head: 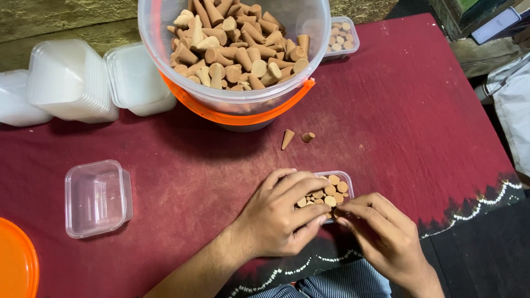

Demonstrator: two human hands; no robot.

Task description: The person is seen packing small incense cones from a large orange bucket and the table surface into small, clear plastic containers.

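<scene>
While both hands (326, 218) curl, seemingly pinching cones (323, 194), their small box (346, 179) nears the cloth's edge (469, 212).

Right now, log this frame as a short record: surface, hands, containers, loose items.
surface: dark red cloth
left hand: over the small box, fingers on its cones
right hand: at the box's near edge
bucket: clear, orange handle, full of cones
filled box: behind the bucket
empty box: left, open
lid stacks: far left
loose cones: two, before the bucket
</scene>
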